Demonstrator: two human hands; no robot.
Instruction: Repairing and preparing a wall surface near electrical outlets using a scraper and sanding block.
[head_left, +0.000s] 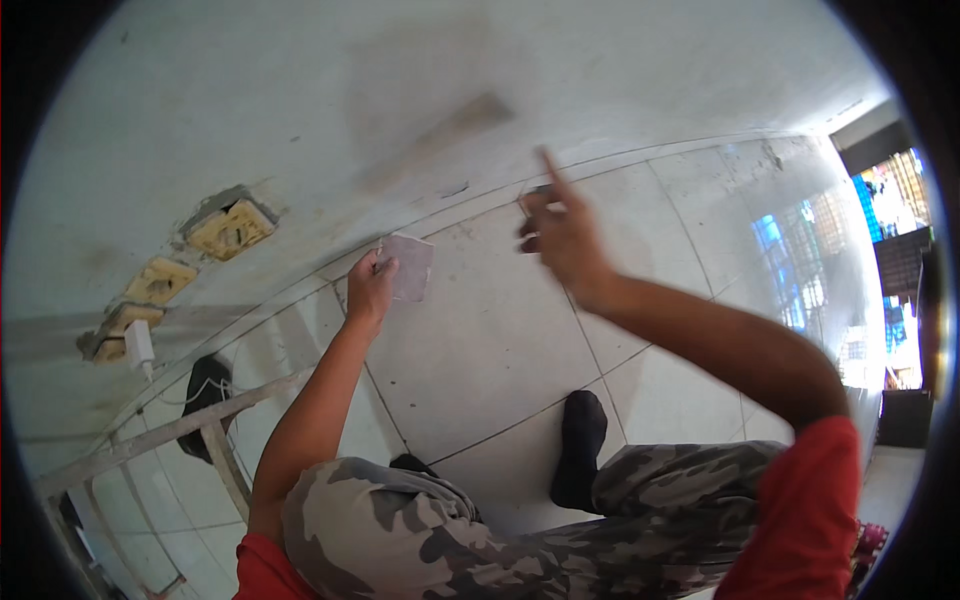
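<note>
My left hand (370, 287) pinches a pinkish-grey square sheet (408, 268), which looks like sandpaper, with the thumb on its face. It is held over the tiles, close to the foot of the wall. Smeared by motion, my right hand (572, 235) is raised farther right, its index finger stretched out and its other fingers curled. Something dark shows at those curled fingers, too blurred to name. The white wall (330, 90) in front of me has a brownish-grey smudged patch (465, 120) above the floor line.
Yellow socket boxes (232, 230) sit in rough cut-outs on the left of the wall; a white plug (140, 345) with a cable is in the lowest. A metal frame (150, 440) stands at lower left, near a dark object (205, 400). My feet rest on pale floor tiles (480, 340).
</note>
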